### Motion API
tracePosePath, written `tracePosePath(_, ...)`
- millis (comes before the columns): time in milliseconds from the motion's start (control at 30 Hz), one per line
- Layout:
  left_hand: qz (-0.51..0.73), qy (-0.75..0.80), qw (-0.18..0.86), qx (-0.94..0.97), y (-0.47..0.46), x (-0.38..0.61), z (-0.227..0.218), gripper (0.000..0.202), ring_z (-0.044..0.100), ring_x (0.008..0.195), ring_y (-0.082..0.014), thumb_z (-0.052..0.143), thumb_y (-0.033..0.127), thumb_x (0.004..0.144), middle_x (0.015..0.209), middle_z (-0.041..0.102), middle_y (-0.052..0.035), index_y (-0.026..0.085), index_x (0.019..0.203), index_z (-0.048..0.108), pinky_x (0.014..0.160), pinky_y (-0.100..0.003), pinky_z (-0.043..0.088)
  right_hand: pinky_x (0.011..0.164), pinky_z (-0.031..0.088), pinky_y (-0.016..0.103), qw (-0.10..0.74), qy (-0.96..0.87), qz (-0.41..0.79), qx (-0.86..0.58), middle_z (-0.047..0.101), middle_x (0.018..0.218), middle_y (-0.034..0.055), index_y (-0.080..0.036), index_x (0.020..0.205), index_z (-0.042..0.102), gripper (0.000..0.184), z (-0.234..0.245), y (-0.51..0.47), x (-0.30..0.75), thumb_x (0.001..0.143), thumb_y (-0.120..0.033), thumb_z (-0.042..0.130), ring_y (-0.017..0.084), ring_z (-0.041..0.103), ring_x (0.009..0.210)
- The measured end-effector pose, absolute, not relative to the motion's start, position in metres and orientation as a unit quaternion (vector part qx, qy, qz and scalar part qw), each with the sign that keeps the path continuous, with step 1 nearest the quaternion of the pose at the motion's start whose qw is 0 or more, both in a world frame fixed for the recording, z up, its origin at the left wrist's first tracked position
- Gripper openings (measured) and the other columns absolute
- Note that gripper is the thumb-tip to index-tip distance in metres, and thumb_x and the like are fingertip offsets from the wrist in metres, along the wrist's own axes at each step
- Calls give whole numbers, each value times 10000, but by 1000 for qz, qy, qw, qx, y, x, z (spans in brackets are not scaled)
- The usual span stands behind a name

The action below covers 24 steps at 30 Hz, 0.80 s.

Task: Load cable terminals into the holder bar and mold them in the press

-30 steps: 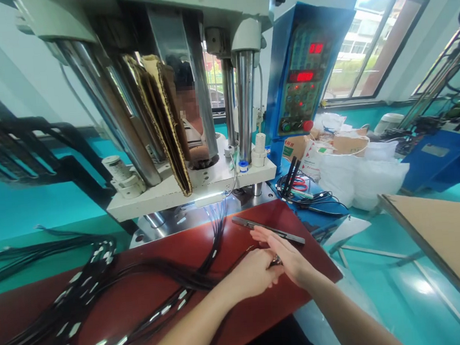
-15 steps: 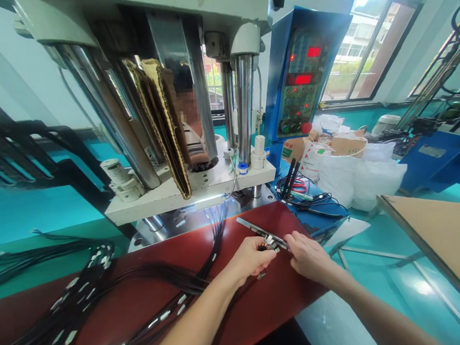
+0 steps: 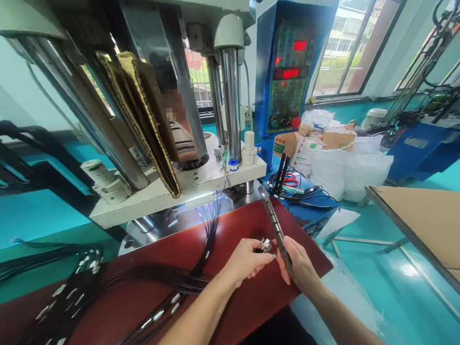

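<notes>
My right hand (image 3: 298,265) grips a long dark metal bar (image 3: 273,223) with slots, held upright and tilted away over the red-brown table (image 3: 258,302). My left hand (image 3: 247,259) is closed in a pinch on a small cluster of silvery connector ends (image 3: 265,244) right beside the bar. Thin black cables run from my left hand back across the table. A bundle of black cables with white tags (image 3: 84,288) lies spread over the table's left half and leads under the press (image 3: 168,187).
The press with steel columns (image 3: 230,99) stands straight ahead, with cardboard (image 3: 147,115) wedged in it. A blue control box (image 3: 289,68) with red readouts is at right. White bags (image 3: 351,169) and a cardboard sheet (image 3: 438,226) lie to the right. A person sits behind the press.
My right hand has lifted the metal bar off the table and swung it from lying flat to nearly upright. My left hand keeps the connector ends pinched. The camera has shifted a little rightward.
</notes>
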<state>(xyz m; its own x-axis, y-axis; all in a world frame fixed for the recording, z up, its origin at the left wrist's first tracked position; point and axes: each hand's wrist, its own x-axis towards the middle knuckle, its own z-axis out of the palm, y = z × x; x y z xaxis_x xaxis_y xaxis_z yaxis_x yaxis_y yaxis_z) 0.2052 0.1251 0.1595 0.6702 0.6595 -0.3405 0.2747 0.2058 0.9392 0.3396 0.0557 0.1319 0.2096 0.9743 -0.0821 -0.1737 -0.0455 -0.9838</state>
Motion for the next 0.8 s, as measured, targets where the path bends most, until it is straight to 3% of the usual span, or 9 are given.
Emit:
tracePosePath(133,155,383,670,617,124,207,160,141,285,309,-31,526,245,606,385,369,79,158,546,433,311,-165,203,270,237,154,588,-381,468,-540,411,373,-85,-187,684,422,348,133,62,324,866,-462,312,55,327,262)
tracePosePath(533,177,366,686,603,125,210,159,125,237,331,-35,507,225,612,353,313,95,162,541,425,359,-196,152,291,258,164,570,-406,406,-587,394,390,-94,-199,658,402,302,132,63,322,865,-413,348,60,342,288)
tracePosePath(800,204,346,651,644,122,210,151,108,294,380,-44,479,212,649,409,395,68,138,571,489,398,-182,222,322,262,177,552,-448,364,-602,383,409,-91,-192,730,432,282,126,63,318,882,-402,322,67,352,312)
